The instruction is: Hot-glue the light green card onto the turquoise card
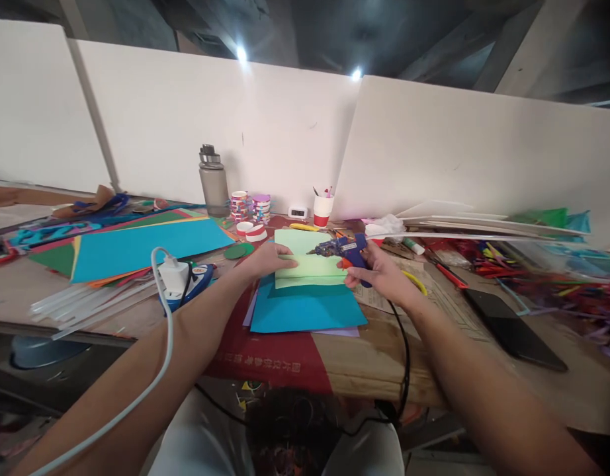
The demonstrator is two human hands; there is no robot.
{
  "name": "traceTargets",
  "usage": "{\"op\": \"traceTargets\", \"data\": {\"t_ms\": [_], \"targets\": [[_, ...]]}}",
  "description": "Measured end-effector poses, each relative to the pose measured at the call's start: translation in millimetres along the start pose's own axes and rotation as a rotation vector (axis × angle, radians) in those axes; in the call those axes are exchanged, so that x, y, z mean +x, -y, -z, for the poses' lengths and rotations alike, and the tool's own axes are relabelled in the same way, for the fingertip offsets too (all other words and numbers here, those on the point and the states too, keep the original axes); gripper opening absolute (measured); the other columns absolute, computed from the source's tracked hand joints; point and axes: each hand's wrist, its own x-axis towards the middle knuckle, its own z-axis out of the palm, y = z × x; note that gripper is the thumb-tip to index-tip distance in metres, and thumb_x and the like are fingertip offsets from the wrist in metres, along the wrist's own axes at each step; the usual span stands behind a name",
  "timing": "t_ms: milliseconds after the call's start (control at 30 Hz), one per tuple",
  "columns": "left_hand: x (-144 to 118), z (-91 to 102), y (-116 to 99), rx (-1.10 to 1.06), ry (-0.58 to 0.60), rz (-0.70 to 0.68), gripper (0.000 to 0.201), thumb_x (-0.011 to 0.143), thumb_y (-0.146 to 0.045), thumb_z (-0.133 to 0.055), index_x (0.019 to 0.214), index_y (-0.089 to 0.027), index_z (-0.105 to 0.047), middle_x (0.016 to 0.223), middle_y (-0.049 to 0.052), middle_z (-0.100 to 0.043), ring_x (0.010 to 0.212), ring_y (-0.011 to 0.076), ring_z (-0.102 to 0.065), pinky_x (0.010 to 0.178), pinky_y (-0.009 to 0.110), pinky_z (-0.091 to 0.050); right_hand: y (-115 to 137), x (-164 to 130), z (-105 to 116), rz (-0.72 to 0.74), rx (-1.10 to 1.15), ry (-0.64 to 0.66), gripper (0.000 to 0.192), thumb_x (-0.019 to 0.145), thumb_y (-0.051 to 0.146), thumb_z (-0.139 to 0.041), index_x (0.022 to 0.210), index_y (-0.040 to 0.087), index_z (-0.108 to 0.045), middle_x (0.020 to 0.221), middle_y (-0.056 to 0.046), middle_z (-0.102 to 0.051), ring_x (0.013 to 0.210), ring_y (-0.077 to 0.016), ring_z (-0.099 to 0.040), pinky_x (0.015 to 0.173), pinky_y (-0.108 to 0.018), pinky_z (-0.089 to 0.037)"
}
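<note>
Green paper (305,261), folded over on itself, lies in front of us on a blue sheet (305,307), between our two hands. Our left hand (268,259) rests flat on the paper's left edge, fingers spread and pressing it down. Our right hand (379,271) is closed around the handle of a blue glue gun (345,250) just at the paper's right edge, the nozzle pointing left over the upper part of the sheet (we cannot tell whether the tip touches the paper). A black cord (403,350) runs from the gun down past the table edge. Behind the paper stand a grey water bottle (213,182) and a red-and-white cup (323,210).
</note>
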Motion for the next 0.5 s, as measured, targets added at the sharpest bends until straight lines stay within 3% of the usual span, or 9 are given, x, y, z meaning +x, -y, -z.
{"op": "traceTargets", "data": {"t_ms": [167, 333, 500], "targets": [[-1.4, -2.4, -5.0, 0.042, 0.026, -0.027, 0.043, 0.069, -0.052, -0.062, 0.084, -0.013, -0.070, 0.080, 0.002, -0.066, 0.078, 0.0184, -0.056, 0.063, 0.023, -0.040, -6.5, -10.9, 4.8, -0.053, -0.353, 0.007, 0.037, 0.080, 0.037, -0.059, 0.111, 0.026, -0.043, 0.101, -0.003, -0.061, 0.075, -0.0178, -0.064, 0.066, -0.031, -0.052], [-3.3, -2.3, -10.8, 0.065, 0.037, -0.055, 0.045, 0.069, -0.054, -0.061, 0.083, -0.012, -0.070, 0.078, 0.002, -0.065, 0.076, 0.0176, -0.055, 0.062, 0.022, -0.038, -0.8, -17.6, 2.3, 0.042, -0.745, 0.016, 0.034, 0.085, 0.036, -0.053, 0.115, 0.022, -0.045, 0.105, -0.007, -0.063, 0.088, -0.0228, -0.061, 0.071, -0.030, -0.046], [-5.7, 0.2, -14.7, 0.064, 0.081, -0.045, 0.044, 0.067, -0.053, -0.062, 0.082, -0.012, -0.070, 0.074, 0.001, -0.063, 0.070, 0.0156, -0.052, 0.061, 0.023, -0.037, 0.9, -20.2, -1.8, 0.038, -0.922, 0.017, 0.036, 0.088, 0.034, -0.050, 0.120, 0.019, -0.044, 0.111, -0.012, -0.063, 0.098, -0.0251, -0.058, 0.076, -0.030, -0.042]]}}
